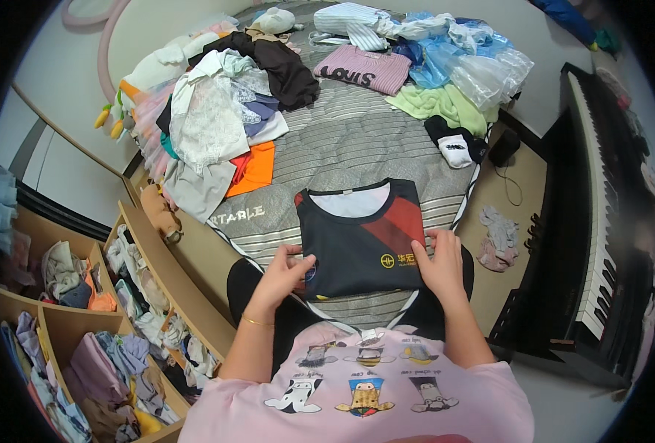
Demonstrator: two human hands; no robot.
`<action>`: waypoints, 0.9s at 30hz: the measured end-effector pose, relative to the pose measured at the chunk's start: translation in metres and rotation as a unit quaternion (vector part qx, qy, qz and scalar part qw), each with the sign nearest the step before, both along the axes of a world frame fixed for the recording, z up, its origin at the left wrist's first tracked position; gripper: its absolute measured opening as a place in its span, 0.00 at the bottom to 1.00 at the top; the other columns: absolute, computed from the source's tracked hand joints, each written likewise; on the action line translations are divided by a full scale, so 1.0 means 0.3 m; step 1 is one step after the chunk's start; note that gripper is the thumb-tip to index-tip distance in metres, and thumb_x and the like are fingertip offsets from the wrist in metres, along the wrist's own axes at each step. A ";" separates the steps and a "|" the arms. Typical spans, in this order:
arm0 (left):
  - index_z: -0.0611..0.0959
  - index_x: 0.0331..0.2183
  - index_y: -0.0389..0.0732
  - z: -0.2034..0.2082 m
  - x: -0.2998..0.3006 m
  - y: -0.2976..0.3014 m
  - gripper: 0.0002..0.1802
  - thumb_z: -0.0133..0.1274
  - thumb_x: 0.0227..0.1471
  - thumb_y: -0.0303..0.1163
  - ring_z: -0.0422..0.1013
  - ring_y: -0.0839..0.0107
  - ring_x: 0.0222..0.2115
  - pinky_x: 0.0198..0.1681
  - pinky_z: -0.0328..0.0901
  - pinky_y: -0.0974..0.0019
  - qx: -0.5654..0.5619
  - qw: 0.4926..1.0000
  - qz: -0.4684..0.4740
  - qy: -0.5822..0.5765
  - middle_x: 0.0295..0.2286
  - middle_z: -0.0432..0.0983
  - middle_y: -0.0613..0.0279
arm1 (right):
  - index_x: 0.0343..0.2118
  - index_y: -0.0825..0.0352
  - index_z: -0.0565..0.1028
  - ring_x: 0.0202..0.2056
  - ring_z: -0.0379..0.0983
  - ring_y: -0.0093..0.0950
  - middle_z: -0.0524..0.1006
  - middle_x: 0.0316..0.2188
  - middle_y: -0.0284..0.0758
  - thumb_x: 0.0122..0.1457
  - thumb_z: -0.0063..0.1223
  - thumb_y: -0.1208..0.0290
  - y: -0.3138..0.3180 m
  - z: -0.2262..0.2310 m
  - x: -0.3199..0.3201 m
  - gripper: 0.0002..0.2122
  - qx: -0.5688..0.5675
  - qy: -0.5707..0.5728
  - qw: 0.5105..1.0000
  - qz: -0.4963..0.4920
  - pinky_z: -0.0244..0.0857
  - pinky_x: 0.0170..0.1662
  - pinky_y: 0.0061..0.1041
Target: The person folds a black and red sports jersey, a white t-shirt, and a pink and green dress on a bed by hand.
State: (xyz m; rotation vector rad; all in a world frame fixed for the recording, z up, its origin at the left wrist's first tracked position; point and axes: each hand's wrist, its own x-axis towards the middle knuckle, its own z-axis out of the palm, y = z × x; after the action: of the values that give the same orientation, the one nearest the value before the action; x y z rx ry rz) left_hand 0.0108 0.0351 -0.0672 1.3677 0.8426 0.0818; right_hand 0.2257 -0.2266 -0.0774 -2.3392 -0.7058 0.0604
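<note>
A dark T-shirt (357, 240) with a red diagonal panel and a white inner neck is folded into a rectangle at the near end of the mattress, its collar pointing away from me. My left hand (287, 272) is at its left edge, thumb on top and fingers curled by the side. At the right edge, my right hand (443, 262) holds in the same way, its thumb resting on the red and black front. The undersides of both grips are hidden.
Mixed clothes (216, 118) are heaped at the mattress's far left. A folded pink knit top (364, 68), blue garments (445, 52), a green towel-like cloth (445, 105) and black-and-white socks (455, 148) lie right. Open drawers (150, 258) hold clothes at left; a piano keyboard (597, 199) stands right.
</note>
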 end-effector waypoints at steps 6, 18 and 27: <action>0.74 0.49 0.30 -0.028 0.048 -0.014 0.26 0.64 0.58 0.37 0.70 0.82 0.25 0.24 0.63 0.76 -0.002 0.999 -0.039 0.001 0.32 0.77 0.65 | 0.35 0.73 0.76 0.39 0.75 0.54 0.78 0.33 0.53 0.57 0.61 0.51 0.056 0.021 0.041 0.23 -0.088 0.063 0.994 0.012 0.68 0.45 0.48; 0.70 0.57 0.28 -0.039 0.047 0.019 0.23 0.53 0.63 0.26 0.77 0.70 0.44 0.53 0.71 0.66 -0.136 0.986 -0.009 -0.096 0.48 0.78 0.54 | 0.47 0.66 0.73 0.17 0.71 0.16 0.78 0.28 0.29 0.62 0.62 0.68 0.006 0.005 -0.047 0.14 0.197 0.555 0.806 0.065 0.59 0.15 0.15; 0.83 0.37 0.43 0.441 0.536 0.400 0.12 0.64 0.50 0.33 0.77 0.72 0.32 0.31 0.74 0.67 -0.024 0.998 -0.056 0.030 0.31 0.81 0.65 | 0.45 0.65 0.75 0.17 0.68 0.14 0.78 0.29 0.34 0.65 0.58 0.66 0.218 0.331 0.396 0.10 0.290 0.662 0.682 0.107 0.57 0.14 0.12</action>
State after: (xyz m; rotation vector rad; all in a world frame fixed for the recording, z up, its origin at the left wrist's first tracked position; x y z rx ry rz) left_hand 0.1715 0.1551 0.0649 1.3757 0.8110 -0.0669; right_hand 0.3444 -0.1611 0.0220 -1.0590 -0.1404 1.2822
